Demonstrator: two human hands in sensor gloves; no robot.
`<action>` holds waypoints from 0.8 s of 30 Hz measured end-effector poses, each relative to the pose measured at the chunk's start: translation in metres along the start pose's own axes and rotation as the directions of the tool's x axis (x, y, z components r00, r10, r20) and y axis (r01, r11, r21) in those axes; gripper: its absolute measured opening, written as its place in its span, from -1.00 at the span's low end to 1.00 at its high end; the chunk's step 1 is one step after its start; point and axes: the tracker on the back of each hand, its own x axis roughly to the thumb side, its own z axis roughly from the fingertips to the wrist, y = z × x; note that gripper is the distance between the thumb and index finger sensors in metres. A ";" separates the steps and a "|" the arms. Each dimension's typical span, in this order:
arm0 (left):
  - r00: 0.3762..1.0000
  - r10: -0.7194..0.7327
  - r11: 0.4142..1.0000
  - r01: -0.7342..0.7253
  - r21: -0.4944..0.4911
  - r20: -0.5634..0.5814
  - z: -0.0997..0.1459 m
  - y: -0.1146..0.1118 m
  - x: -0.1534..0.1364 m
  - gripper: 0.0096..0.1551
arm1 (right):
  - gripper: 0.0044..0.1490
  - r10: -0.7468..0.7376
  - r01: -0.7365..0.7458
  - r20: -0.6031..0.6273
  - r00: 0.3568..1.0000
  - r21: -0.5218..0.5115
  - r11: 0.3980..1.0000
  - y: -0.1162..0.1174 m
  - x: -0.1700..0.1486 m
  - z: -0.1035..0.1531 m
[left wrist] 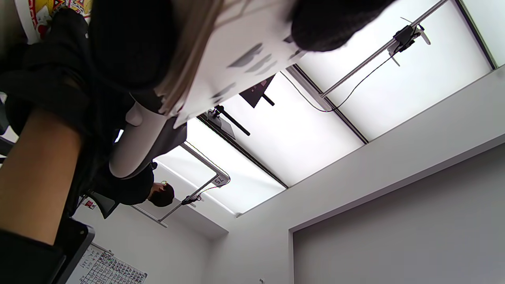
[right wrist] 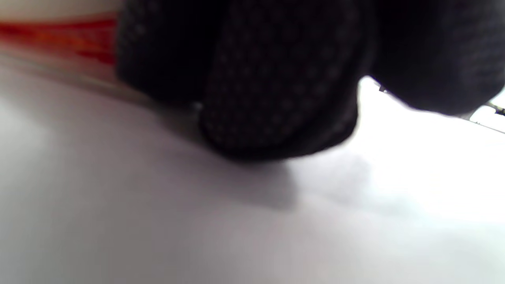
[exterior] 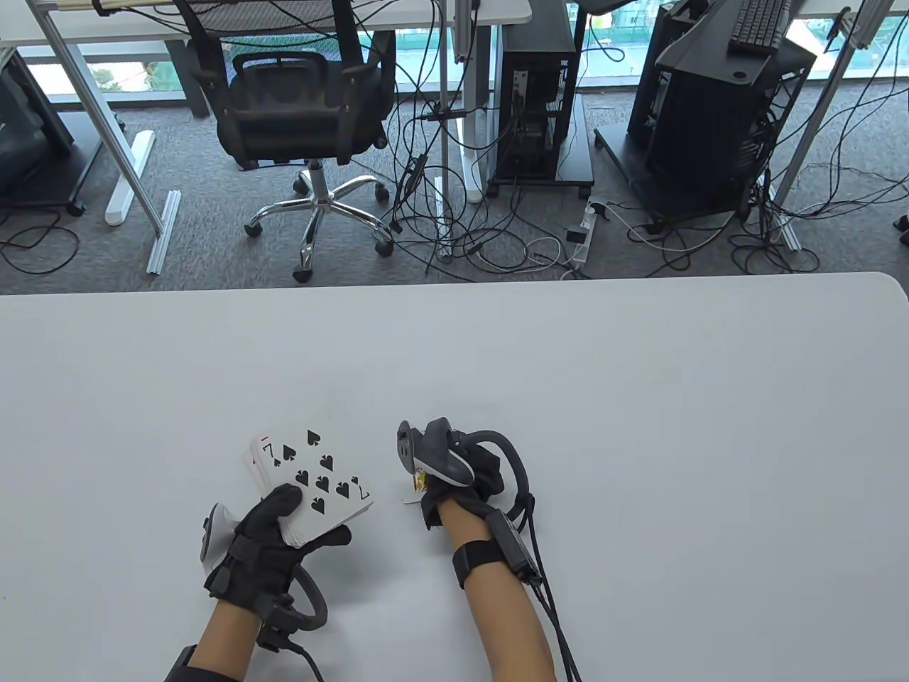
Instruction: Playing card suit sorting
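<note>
While the deck of cards (exterior: 312, 490) sits face up in the left hand (exterior: 273, 543), its top card shows the seven of spades, and a red-marked card edge peeks out behind it at the upper left. That hand's thumb lies over the lower left corner of the deck and its fingers curl under the far side, gripping the stack just above the table (exterior: 639, 398). Just right of the deck, the right hand (exterior: 454, 472) is pressed down on the tabletop, palm down; a small corner of a card (exterior: 420, 484) with red and yellow print shows under it. The right wrist view is blurred, showing dark fingertips (right wrist: 276, 118) touching the surface beside a red-edged strip, so whether they pinch that card I cannot tell. Beyond the white table stand an office chair (exterior: 305, 114), computer towers (exterior: 540, 99) and tangled cables (exterior: 497, 234) on grey carpet.
</note>
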 end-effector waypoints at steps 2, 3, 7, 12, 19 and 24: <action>1.000 -0.004 1.000 0.004 -0.002 -0.003 0.000 0.001 -0.001 -0.25 | -0.25 0.031 -0.031 0.001 1.000 0.009 0.999 0.001 0.000 0.001; 1.000 -0.004 1.000 0.004 -0.003 -0.004 0.000 0.001 -0.001 -0.26 | -0.23 0.041 -0.041 -0.002 0.999 0.014 0.999 0.002 -0.001 0.001; 1.000 -0.002 1.000 0.002 -0.001 -0.013 0.000 0.001 -0.001 -0.25 | -0.15 0.027 -0.024 -0.046 0.999 0.064 0.998 0.001 -0.011 0.001; 1.000 -0.011 1.000 0.011 -0.006 -0.022 0.000 0.001 -0.002 -0.26 | -0.15 -0.252 0.250 -0.052 0.966 -0.038 0.967 -0.020 -0.039 0.012; 0.999 -0.016 1.000 0.016 -0.008 -0.051 0.000 0.002 -0.007 -0.26 | -0.15 -0.700 0.803 0.424 0.574 -0.124 0.583 -0.054 -0.047 0.057; 0.998 0.052 0.998 -0.054 -0.034 -0.047 -0.002 -0.003 -0.011 -0.26 | -0.18 -0.627 0.823 0.602 0.495 -0.092 0.561 -0.066 -0.028 0.092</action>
